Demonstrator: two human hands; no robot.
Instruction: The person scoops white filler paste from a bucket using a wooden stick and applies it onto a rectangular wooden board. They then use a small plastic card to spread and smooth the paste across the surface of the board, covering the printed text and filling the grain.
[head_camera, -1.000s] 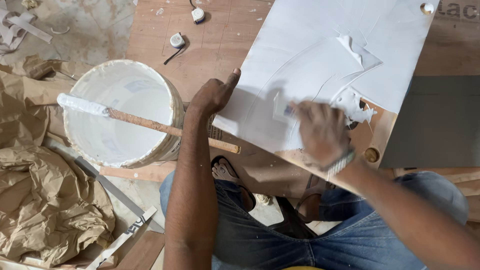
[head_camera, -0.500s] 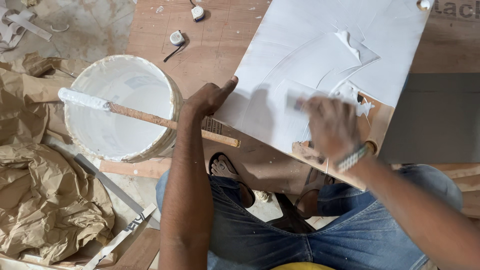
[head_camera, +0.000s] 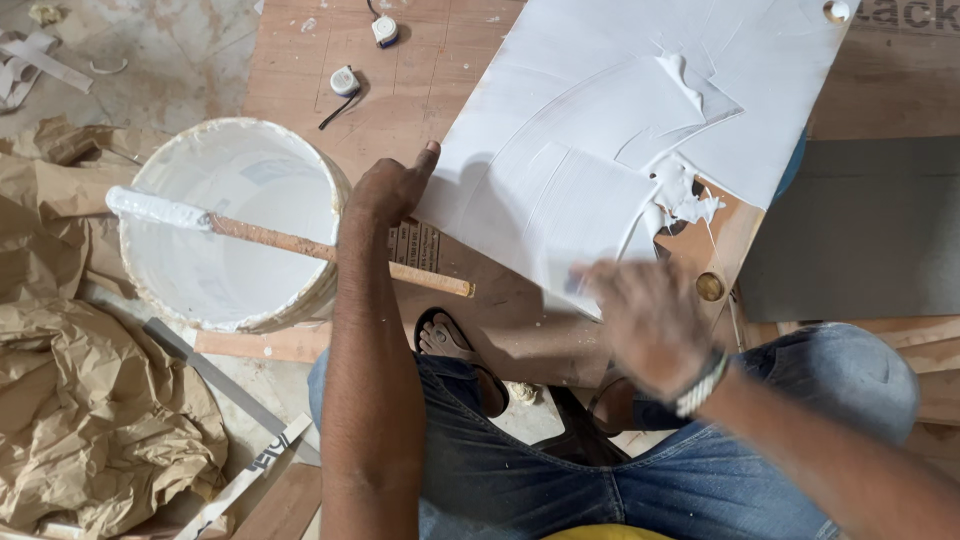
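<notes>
A board (head_camera: 620, 90) coated in wet white putty lies tilted on plywood in front of me. My left hand (head_camera: 385, 190) grips its left edge, thumb pointing up along it. My right hand (head_camera: 650, 325) is blurred with motion at the board's near edge, closed on a small flat scraper (head_camera: 582, 282) that barely shows. A thick lump of putty (head_camera: 680, 190) sits by the bare brown corner of the board. To the left stands a white bucket (head_camera: 235, 125) with a putty-coated stick (head_camera: 330, 252) lying across its rim.
Crumpled brown paper (head_camera: 90, 420) fills the lower left. A metal strip (head_camera: 220, 385) lies beside it. Two small tape measures (head_camera: 344, 80) rest on the plywood at the top. A grey sheet (head_camera: 860, 230) lies to the right. My sandalled foot (head_camera: 445, 335) is below the board.
My right hand has swept down and left across the board from the putty lump to its near edge. The left hand stays on the board's edge.
</notes>
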